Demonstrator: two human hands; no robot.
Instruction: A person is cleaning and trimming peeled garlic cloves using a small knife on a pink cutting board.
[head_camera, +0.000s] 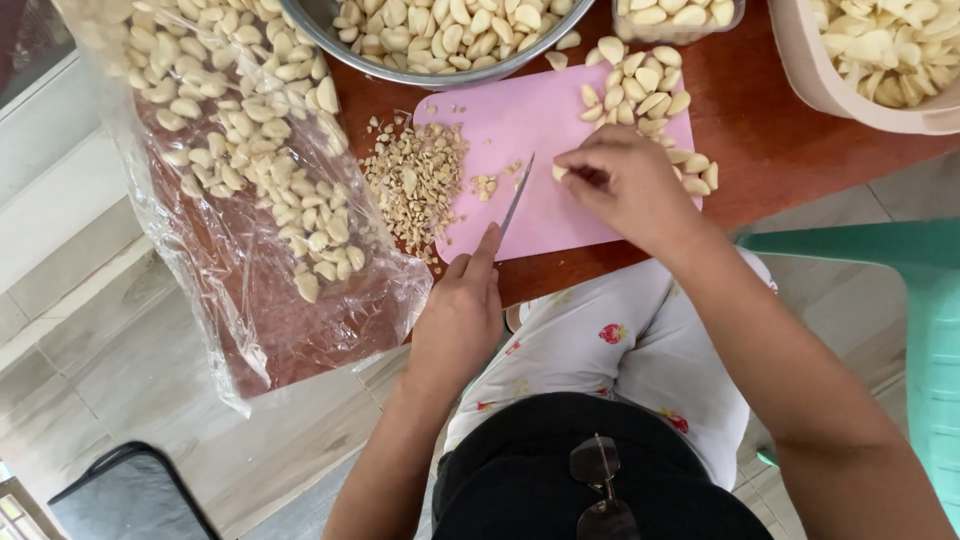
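Near the centre of the frame, the left hand (462, 312) is closed around the handle of a knife (516, 198), index finger stretched along its back, the thin blade angled up toward the middle of a pink cutting board (500, 120). The right hand (625, 185), just right of centre, curls its fingers down over a single peeled garlic clove (560, 172) and pinches it against the board, the clove showing at the fingertips just right of the blade tip. A heap of trimmed garlic ends (415, 180) lies on the board's left edge and spills onto the red-brown table (770, 130). A pile of whole peeled cloves (640, 90) sits at the board's upper right corner. Along the top edge stand a metal bowl (420, 75), a clear tub (680, 30) and, in the upper right corner, a beige basin (810, 70), all holding garlic. At upper left a clear plastic bag (250, 250) of cloves hangs over the table's edge.
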